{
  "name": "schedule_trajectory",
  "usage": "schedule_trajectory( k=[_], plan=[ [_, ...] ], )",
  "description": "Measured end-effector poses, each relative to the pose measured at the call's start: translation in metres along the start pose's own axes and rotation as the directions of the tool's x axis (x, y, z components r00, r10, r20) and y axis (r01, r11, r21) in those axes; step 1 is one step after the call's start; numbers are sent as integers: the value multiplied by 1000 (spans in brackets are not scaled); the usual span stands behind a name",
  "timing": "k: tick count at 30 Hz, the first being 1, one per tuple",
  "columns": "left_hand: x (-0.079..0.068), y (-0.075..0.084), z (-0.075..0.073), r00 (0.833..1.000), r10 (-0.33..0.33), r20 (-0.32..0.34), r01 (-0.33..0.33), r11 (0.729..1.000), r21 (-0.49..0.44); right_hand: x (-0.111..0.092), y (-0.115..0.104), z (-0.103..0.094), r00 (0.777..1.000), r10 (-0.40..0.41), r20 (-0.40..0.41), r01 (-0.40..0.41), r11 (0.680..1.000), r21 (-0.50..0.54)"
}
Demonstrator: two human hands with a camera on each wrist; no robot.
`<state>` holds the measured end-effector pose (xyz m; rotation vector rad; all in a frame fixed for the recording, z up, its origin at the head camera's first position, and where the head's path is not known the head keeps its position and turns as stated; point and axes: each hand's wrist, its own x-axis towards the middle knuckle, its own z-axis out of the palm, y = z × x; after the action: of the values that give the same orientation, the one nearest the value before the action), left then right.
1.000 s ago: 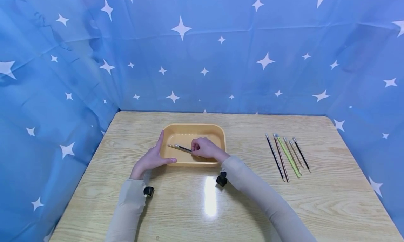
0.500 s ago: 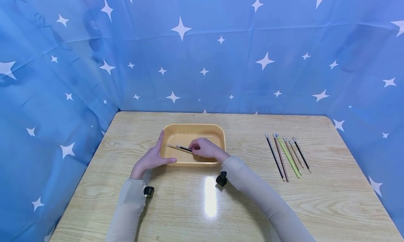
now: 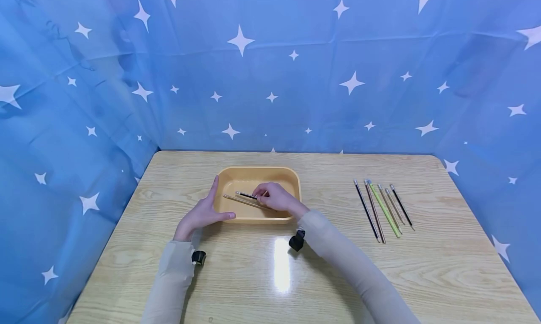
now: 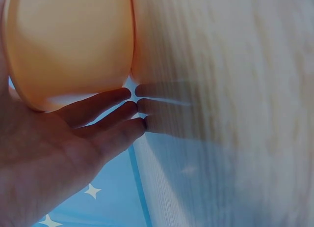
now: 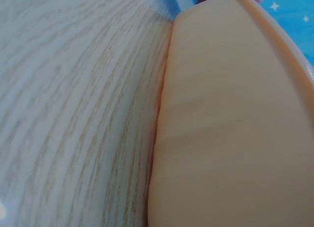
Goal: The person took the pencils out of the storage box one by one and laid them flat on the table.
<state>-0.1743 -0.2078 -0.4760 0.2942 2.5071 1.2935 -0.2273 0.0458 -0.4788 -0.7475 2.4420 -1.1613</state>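
Observation:
A shallow tan plastic tray (image 3: 259,172) stands on the table. My left hand (image 3: 202,214) rests against the tray's left end, thumb at the front rim. In the left wrist view, the fingers of my left hand (image 4: 73,138) lie nearly straight along the tray's outer wall (image 4: 78,45). Inside the tray, my right hand (image 3: 276,197) pinches a black pencil (image 3: 246,195) with a pale end pointing left; its other end is hidden by the hand. Just in front of it, a natural-wood pencil (image 3: 236,200) lies on the tray floor. The right wrist view shows only the tray's outer side (image 5: 230,114), not the right hand's fingers.
To the right on the wooden table (image 3: 338,277) lies a row of several pencils, among them a lime-green pencil (image 3: 383,208) and a dark pencil (image 3: 366,210). A blue star-patterned curtain (image 3: 270,70) surrounds the table's back and sides.
The black pencil has come apart from the wood pencil, its left end now slightly farther back. My right fingers have shifted a little; my left hand stays at the tray.

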Motion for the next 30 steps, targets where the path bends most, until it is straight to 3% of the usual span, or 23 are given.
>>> schedule_trajectory(
  k=[9,19,30],
  plan=[
    [-1,0,0,1000,-6,-6,6,1000,14,-11,-1,-6,994,-45,-98,48,998,36],
    [-2,-1,1,1000,-4,-4,4,1000,15,-28,-6,-21,984,-101,-147,117,988,100],
    [-1,-2,0,1000,-11,-7,11,999,31,-43,-10,-33,979,-40,-201,68,989,131]
  ],
)
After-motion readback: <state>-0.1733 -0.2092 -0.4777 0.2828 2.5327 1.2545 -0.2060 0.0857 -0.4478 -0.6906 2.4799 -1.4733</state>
